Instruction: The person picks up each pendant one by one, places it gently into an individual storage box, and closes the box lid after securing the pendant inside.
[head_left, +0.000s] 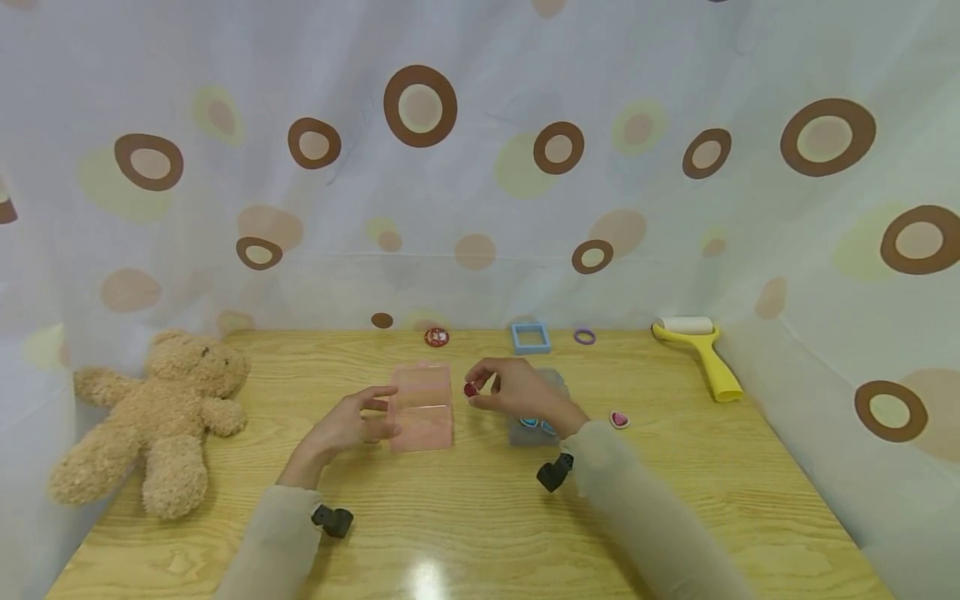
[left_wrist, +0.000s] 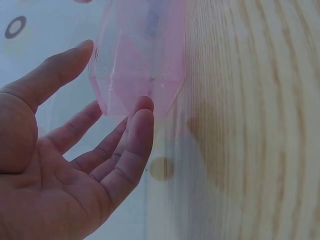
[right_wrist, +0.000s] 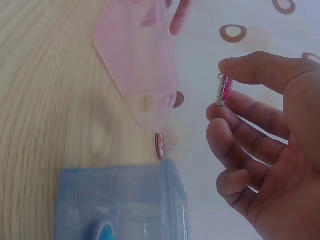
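Between thumb and forefinger my right hand (head_left: 519, 390) pinches a small pink-red gem charm (right_wrist: 226, 91) with a silvery beaded edge, held up beside a clear pink plastic box (head_left: 422, 429). At that box's left side is my left hand (head_left: 351, 427), its fingers loosely bent and nothing in its grasp; in the left wrist view the fingertips (left_wrist: 142, 117) overlap the box's near end. Under the right forearm stands a clear bluish box (right_wrist: 112, 187) with blue gem charms (head_left: 529, 422) in it, partly hidden by the hand.
A pink heart charm (head_left: 619, 419) lies right of the bluish box. Along the back are a red round badge (head_left: 437, 337), a blue square frame (head_left: 517, 338) and a purple ring (head_left: 577, 337). A yellow-handled lint roller (head_left: 716, 371) lies far right; a teddy bear (head_left: 161, 417) lies left.
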